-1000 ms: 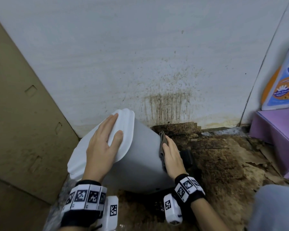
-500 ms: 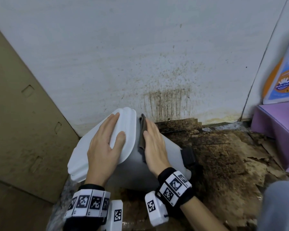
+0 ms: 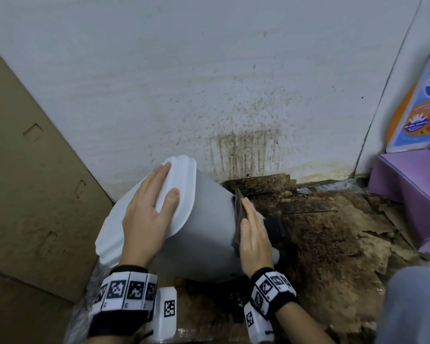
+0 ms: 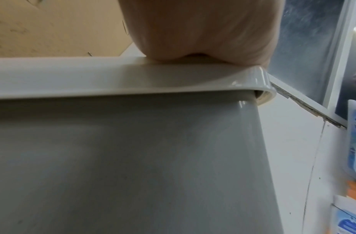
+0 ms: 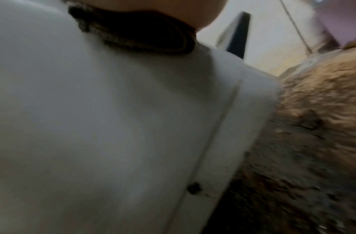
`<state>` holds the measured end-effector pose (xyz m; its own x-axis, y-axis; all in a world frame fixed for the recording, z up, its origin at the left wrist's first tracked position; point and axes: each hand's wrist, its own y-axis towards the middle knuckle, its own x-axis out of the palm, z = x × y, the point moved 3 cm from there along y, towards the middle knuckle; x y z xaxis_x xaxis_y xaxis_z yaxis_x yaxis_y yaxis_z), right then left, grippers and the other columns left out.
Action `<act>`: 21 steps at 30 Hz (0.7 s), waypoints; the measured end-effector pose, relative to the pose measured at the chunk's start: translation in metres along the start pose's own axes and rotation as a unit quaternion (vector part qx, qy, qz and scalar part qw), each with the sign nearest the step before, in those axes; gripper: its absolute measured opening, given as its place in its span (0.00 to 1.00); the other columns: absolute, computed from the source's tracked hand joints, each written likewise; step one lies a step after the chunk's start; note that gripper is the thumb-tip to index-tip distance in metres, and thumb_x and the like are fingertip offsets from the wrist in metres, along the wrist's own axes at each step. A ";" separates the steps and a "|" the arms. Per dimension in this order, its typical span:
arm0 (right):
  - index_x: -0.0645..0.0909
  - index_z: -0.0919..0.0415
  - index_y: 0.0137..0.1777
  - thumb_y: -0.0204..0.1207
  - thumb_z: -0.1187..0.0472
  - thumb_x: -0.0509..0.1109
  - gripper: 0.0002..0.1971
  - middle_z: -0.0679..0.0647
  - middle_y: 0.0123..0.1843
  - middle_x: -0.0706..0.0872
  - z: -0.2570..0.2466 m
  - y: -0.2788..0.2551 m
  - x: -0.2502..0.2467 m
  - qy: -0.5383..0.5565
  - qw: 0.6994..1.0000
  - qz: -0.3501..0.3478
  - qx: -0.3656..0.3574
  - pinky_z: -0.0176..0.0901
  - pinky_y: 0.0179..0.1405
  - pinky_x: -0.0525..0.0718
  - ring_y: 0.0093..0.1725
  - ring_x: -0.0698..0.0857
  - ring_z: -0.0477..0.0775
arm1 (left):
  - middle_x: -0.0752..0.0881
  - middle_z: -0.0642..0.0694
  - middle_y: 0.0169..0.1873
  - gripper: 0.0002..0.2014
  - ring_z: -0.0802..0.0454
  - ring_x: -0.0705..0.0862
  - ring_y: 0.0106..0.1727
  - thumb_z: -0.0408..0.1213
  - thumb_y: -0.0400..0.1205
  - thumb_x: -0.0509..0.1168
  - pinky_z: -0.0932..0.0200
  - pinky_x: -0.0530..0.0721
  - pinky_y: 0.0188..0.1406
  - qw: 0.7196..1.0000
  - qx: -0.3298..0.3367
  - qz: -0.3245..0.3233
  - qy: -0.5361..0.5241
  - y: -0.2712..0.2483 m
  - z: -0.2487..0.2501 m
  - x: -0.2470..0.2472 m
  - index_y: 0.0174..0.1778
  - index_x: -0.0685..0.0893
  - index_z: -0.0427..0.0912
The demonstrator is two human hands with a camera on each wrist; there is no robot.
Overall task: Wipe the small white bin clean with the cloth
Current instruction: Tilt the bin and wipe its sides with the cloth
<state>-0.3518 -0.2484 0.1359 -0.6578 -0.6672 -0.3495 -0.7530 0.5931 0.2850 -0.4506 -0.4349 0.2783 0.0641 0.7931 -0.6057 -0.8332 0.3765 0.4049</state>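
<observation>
we see our left hand (image 3: 144,219) flat on the white lid (image 3: 174,192), fingers straight, grip closed round nothing. right hand (image 3: 255,240) flat too, pressing the dark cloth (image 3: 238,209) onto the bin (image 3: 209,232) side. bin is tilted on the stained floor (image 3: 333,244), near the spattered wall (image 3: 209,83). orange bottle (image 3: 415,108) far right.

Head looks down; wrist cameras close against bin (image 3: 209,234)
</observation>
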 end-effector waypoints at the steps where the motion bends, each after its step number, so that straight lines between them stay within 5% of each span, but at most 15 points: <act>1: 0.60 0.46 0.86 0.87 0.44 0.42 0.29 0.38 0.86 0.62 0.009 -0.004 -0.002 -0.013 1.000 0.006 0.010 0.38 0.85 0.55 0.86 0.57 0.35 | 0.71 0.67 0.81 0.29 0.63 0.68 0.82 0.61 0.83 0.52 0.49 0.69 0.78 1.000 0.000 0.000 -0.002 0.000 0.000 0.000 0.82 0.70 0.66; 4: 0.61 0.48 0.87 0.86 0.42 0.40 0.31 0.40 0.87 0.62 0.020 -0.009 -0.003 -0.030 0.999 0.009 0.019 0.32 0.84 0.52 0.86 0.56 0.35 | 0.72 0.67 0.81 0.28 0.63 0.69 0.82 0.60 0.83 0.53 0.45 0.70 0.80 1.000 0.001 0.005 -0.008 0.000 -0.002 -0.001 0.82 0.70 0.66; 7: 0.62 0.48 0.87 0.85 0.40 0.39 0.32 0.39 0.87 0.63 0.023 -0.009 -0.003 -0.025 0.999 0.013 0.033 0.36 0.85 0.54 0.86 0.57 0.35 | 0.72 0.67 0.80 0.28 0.63 0.69 0.82 0.60 0.83 0.53 0.42 0.70 0.80 1.000 -0.001 0.009 -0.013 0.000 -0.002 -0.001 0.82 0.70 0.66; 13: 0.61 0.47 0.87 0.84 0.38 0.38 0.34 0.37 0.87 0.61 0.027 -0.012 -0.006 -0.028 0.997 0.011 0.064 0.19 0.77 0.44 0.85 0.53 0.31 | 0.73 0.66 0.81 0.29 0.61 0.70 0.81 0.60 0.83 0.52 0.44 0.72 0.78 1.000 0.006 0.016 0.013 -0.003 0.005 0.002 0.82 0.70 0.65; 17: 0.60 0.48 0.87 0.84 0.41 0.39 0.33 0.40 0.88 0.61 0.021 -0.010 -0.001 -0.024 0.996 0.022 0.077 0.42 0.87 0.52 0.86 0.54 0.35 | 0.73 0.65 0.81 0.29 0.60 0.71 0.81 0.60 0.83 0.51 0.47 0.71 0.76 1.000 0.005 0.022 0.015 -0.003 0.005 0.002 0.82 0.71 0.63; 21: 0.55 0.53 0.89 0.83 0.47 0.39 0.33 0.46 0.90 0.55 -0.018 0.003 0.010 -0.027 0.993 -0.004 0.112 0.42 0.88 0.45 0.86 0.50 0.36 | 0.73 0.63 0.81 0.29 0.60 0.70 0.81 0.59 0.83 0.51 0.46 0.72 0.77 1.000 0.010 0.015 0.015 0.001 0.005 0.003 0.83 0.71 0.62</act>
<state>-0.3610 -0.2616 0.1493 -0.6454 -0.6513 -0.3992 -0.7319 0.6768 0.0790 -0.4486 -0.4301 0.2803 0.0227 0.7890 -0.6139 -0.8238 0.3627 0.4357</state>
